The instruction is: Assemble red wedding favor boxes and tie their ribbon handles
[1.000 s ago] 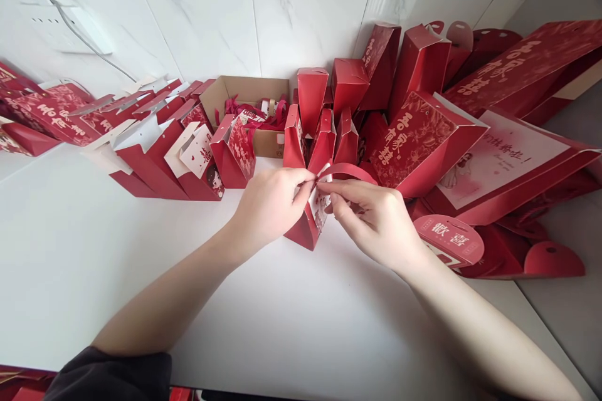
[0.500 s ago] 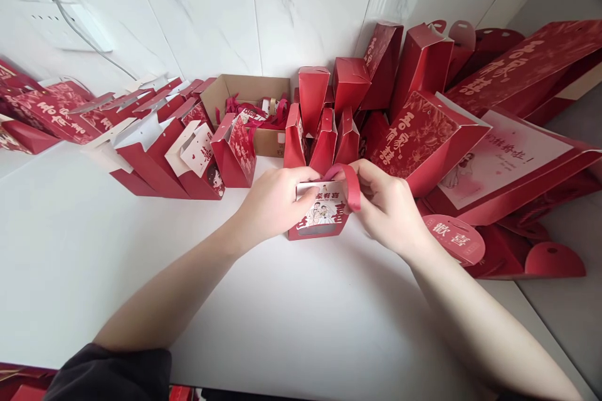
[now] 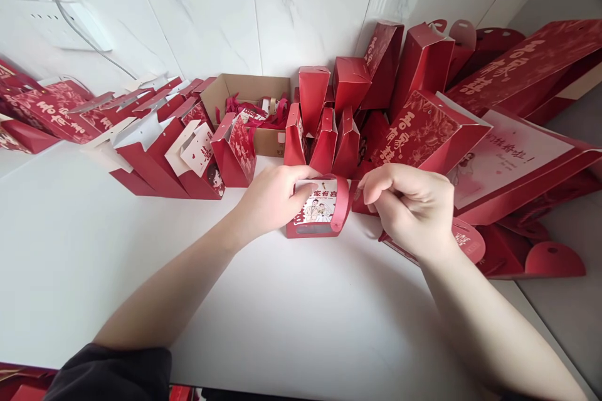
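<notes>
A small red gift box with a white front panel and a cartoon couple stands on the table. My left hand grips its upper left, thumb across the front and fingers behind the top. A red ribbon comes over the top of the box and hangs down its right front. Just to the right, my right hand is raised with its fingers curled and pinched together, apart from the box. What the pinch holds, if anything, I cannot make out.
Several red boxes stand behind the gift box. A cardboard box holds ribbons. Paper bags line the left. Large red gift bags crowd the right, near a pink oval-topped box. A tiled wall closes the back.
My right hand has let go of the ribbon and moved right, away from the box. The ribbon now droops over the front of the box. My left hand keeps its grip.
</notes>
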